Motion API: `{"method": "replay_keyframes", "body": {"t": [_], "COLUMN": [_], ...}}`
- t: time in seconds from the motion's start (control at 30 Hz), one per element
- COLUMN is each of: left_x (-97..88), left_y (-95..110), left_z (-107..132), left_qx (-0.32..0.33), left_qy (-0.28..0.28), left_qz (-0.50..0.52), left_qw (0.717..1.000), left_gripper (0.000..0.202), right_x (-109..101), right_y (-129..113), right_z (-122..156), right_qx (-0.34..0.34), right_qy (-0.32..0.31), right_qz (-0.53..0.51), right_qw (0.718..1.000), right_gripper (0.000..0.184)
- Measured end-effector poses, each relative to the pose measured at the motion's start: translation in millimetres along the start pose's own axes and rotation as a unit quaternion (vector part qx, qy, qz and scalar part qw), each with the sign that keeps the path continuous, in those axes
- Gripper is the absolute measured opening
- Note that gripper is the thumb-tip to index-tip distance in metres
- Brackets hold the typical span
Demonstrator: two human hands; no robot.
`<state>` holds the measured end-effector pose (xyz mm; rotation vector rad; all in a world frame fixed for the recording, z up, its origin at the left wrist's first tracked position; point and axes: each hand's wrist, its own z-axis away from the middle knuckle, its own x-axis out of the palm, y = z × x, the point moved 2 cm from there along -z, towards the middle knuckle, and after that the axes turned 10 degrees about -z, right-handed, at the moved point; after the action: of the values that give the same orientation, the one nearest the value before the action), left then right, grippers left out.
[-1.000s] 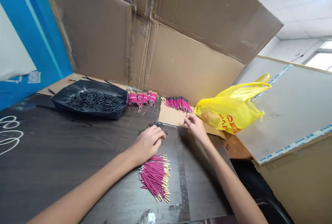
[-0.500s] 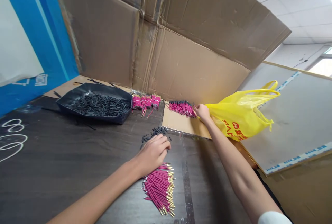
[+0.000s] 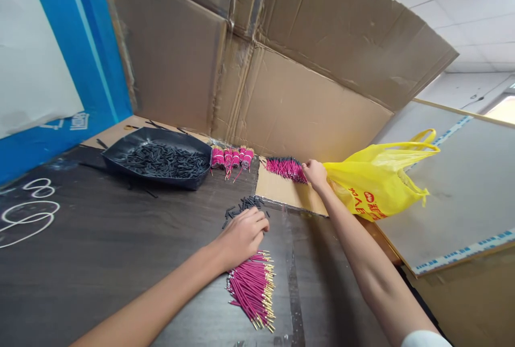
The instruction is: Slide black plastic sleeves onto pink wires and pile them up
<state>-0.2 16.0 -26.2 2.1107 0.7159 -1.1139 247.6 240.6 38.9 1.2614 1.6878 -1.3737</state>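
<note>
My left hand rests palm down on the dark table, fingers curled over the far end of a loose pile of pink wires with gold tips, just short of a small heap of short black tubes. My right hand is stretched out to the far pile of pink wires with black ends on a cardboard sheet. Its fingers are curled at that pile's right edge, and what they grip is hidden.
A black tray full of black tubes sits at the back left, with several tied pink wire bundles beside it. A yellow plastic bag lies at the right on a grey board. Cardboard walls stand behind.
My right hand has reached from near the table's middle out to the far pink wire pile and stays there. The view has tilted slightly. My left hand has barely moved.
</note>
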Motion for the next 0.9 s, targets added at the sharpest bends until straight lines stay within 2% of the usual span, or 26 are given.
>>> {"method": "replay_keyframes", "body": {"t": [0.13, 0.27, 0.37, 0.47, 0.6, 0.73, 0.9], "left_x": [-3.6, -12.0, -14.2, -12.1, -11.6, -13.9, -13.3], "left_y": [-8, -24, -36, -42, -41, -36, -35], "left_z": [-4, -8, -10, -11, -14, -18, -19], "left_qx": [-0.014, -0.066, -0.108, -0.153, -0.164, -0.122, -0.086], "left_qy": [0.033, 0.074, 0.067, 0.035, 0.020, 0.024, -0.009], "left_qz": [-0.029, -0.103, -0.125, -0.162, -0.172, -0.171, -0.188], "left_qw": [0.999, 0.990, 0.984, 0.974, 0.971, 0.977, 0.978], "left_gripper": [0.019, 0.018, 0.021, 0.022, 0.022, 0.015, 0.015], "right_x": [-7, -2, 5, 12, 26, 34, 29], "right_y": [-3, -6, -10, -18, -32, -35, -28], "right_z": [37, 108, 162, 195, 201, 194, 194], "right_qx": [-0.055, -0.139, -0.184, -0.252, -0.320, -0.328, -0.328], "right_qy": [0.010, -0.029, -0.061, -0.057, -0.066, -0.079, -0.105], "right_qz": [-0.044, -0.115, -0.164, -0.198, -0.174, -0.134, -0.133], "right_qw": [0.997, 0.983, 0.967, 0.945, 0.929, 0.932, 0.929], "right_gripper": [0.031, 0.029, 0.023, 0.019, 0.024, 0.025, 0.025]}}
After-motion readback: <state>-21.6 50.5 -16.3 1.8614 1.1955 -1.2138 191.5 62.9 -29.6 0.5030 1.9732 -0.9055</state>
